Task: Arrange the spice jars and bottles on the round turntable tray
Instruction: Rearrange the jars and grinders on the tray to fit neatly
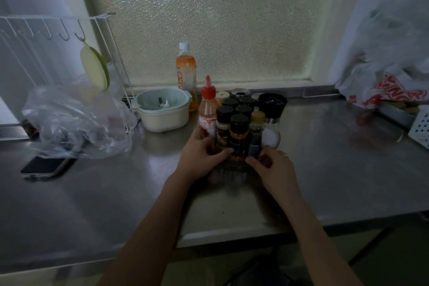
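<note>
A tight cluster of spice jars [234, 127] stands on the steel counter [336, 169], on a dark tray [234, 165] that is hard to make out. The left hand [199, 155] wraps the tray's left side by a red-capped sauce bottle [207, 109]; the right hand [274, 165] curls around its right front edge. A salt grinder [271, 118] stands at the cluster's right. Just behind left sit a pale bowl [162, 109] and an orange drink bottle [186, 74]. Farther left lie a clear plastic bag [76, 121] and a phone [46, 166].
</note>
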A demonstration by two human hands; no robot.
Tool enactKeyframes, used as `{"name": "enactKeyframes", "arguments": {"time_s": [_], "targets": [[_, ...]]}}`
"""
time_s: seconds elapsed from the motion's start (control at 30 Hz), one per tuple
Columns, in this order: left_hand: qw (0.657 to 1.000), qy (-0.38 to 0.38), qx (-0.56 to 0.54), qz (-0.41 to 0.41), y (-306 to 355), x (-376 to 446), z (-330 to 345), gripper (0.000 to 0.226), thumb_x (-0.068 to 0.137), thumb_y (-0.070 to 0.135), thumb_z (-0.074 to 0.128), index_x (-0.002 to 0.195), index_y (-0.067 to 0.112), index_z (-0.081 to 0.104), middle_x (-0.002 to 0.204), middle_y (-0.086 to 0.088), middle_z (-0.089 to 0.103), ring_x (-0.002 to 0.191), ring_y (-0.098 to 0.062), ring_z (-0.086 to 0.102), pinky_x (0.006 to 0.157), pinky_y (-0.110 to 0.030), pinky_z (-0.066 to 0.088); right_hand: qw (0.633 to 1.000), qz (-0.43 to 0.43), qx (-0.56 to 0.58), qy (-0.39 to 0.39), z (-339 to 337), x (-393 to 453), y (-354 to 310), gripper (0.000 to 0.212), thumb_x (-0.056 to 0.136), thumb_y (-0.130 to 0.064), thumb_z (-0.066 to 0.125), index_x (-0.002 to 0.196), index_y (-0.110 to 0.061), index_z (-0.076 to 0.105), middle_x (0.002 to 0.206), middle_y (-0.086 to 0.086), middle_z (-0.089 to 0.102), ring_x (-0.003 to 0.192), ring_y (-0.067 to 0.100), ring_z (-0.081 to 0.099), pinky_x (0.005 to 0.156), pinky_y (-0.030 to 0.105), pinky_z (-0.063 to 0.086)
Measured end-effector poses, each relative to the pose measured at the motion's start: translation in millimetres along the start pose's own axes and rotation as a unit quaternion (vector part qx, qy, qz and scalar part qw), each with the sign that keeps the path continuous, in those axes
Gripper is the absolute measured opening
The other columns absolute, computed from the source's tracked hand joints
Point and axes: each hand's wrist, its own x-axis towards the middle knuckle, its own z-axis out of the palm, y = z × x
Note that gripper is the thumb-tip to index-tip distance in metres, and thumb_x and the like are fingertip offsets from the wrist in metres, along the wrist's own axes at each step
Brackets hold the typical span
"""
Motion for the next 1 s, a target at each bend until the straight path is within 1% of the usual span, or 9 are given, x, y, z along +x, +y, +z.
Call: {"name": "enactKeyframes", "arguments": {"time_s": [0.07,0.1,0.17,0.3,0.5,0.57,0.7,0.9,1.0], "targets": [[1.0,-0.027,-0.007,0.003,2,6,3,0.061,0.068,0.064,0.065,0.109,0.019,0.067,0.116,-0.003,0.044,0.113,-0.015,0.046,0.099,-0.026,0.041,1.0,0.005,0.001,-0.002,-1,12,4,0.032,0.083,-0.032,0.068,0.081,-0.002,0.057,0.064,-0.005,0.043,0.068,0.021,0.045,0.054,0.031,0.025],[0.999,-0.035,-0.006,0.006,4,10,5,0.065,0.068,0.06,0.07,0.118,0.019,0.062,0.124,-0.005,0.043,0.119,-0.017,0.043,0.104,-0.029,0.039,1.0,0.01,-0.004,-0.005,-2,18,6,0.031,0.084,-0.032,0.067,0.082,-0.002,0.057,0.064,-0.003,0.044,0.07,0.022,0.045,0.057,0.031,0.024],[0.999,-0.035,0.017,0.013,5,20,10,0.075,0.066,0.058,0.073,0.127,0.017,0.056,0.131,-0.008,0.04,0.123,-0.021,0.041,0.106,-0.032,0.039,1.0,0.016,-0.014,-0.014,-2,33,13,0.029,0.085,-0.032,0.066,0.084,-0.005,0.057,0.069,0.004,0.048,0.076,0.027,0.049,0.062,0.031,0.028],[0.998,-0.037,0.054,-0.012,6,44,19,0.078,0.066,0.062,0.071,0.127,0.015,0.054,0.132,-0.008,0.04,0.12,-0.023,0.043,0.104,-0.035,0.041,0.999,0.027,-0.024,-0.026,6,67,23,0.028,0.085,-0.033,0.064,0.092,-0.006,0.06,0.079,0.006,0.047,0.082,0.03,0.053,0.067,0.029,0.033],[0.996,-0.028,0.077,-0.029,-6,82,25,0.082,0.069,0.062,0.069,0.134,0.016,0.048,0.137,-0.009,0.037,0.125,-0.023,0.041,0.106,-0.031,0.038,0.997,0.03,-0.045,-0.053,25,116,33,0.028,0.086,-0.035,0.064,0.094,-0.009,0.059,0.087,0.01,0.051,0.089,0.033,0.055,0.069,0.031,0.036],[0.996,-0.03,0.078,-0.033,-12,94,26,0.085,0.068,0.063,0.069,0.136,0.017,0.045,0.135,-0.009,0.038,0.124,-0.024,0.042,0.107,-0.032,0.037,0.997,0.032,-0.049,-0.054,32,128,34,0.027,0.086,-0.037,0.063,0.092,-0.012,0.058,0.088,0.009,0.051,0.089,0.032,0.055,0.07,0.032,0.038],[0.996,-0.03,0.069,-0.038,-24,112,26,0.086,0.068,0.061,0.07,0.137,0.017,0.045,0.133,-0.008,0.037,0.124,-0.023,0.042,0.107,-0.031,0.036,0.997,0.029,-0.04,-0.057,44,147,35,0.023,0.084,-0.037,0.064,0.083,-0.018,0.051,0.088,0.009,0.053,0.088,0.032,0.055,0.068,0.03,0.034],[0.998,-0.002,0.055,-0.017,-33,116,31,0.077,0.066,0.053,0.076,0.129,0.013,0.053,0.122,-0.009,0.042,0.115,-0.022,0.042,0.099,-0.027,0.038,0.998,0.024,-0.023,-0.048,49,154,40,0.024,0.082,-0.036,0.068,0.081,-0.017,0.054,0.085,0.009,0.055,0.083,0.029,0.055,0.066,0.03,0.034],[0.997,0.011,0.072,-0.017,-36,117,32,0.078,0.066,0.053,0.075,0.128,0.012,0.052,0.123,-0.009,0.043,0.113,-0.022,0.045,0.097,-0.027,0.04,0.999,0.016,-0.009,-0.036,52,150,38,0.024,0.081,-0.036,0.068,0.08,-0.017,0.055,0.084,0.011,0.056,0.081,0.027,0.053,0.065,0.03,0.033]]}}
